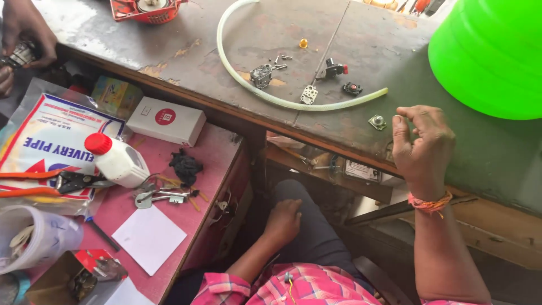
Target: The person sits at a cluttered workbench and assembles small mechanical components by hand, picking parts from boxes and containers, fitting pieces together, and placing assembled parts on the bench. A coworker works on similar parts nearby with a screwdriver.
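Below the fingers (407, 125) an orange thread band (430, 203) circles the right wrist; pink plaid shirt sleeves (293, 288), dark grey trousers (316, 231).

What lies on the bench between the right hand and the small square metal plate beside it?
Nothing: in the head view, only bare worn bench top separates the right hand from the square metal plate.

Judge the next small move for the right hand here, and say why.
Probably a short reach forward to pick up the small square metal plate. The right hand hovers at the bench edge, fingers curled and apparently empty, and that plate lies nearest its fingertips. The left hand rests in a fist on the lap, away from the parts.
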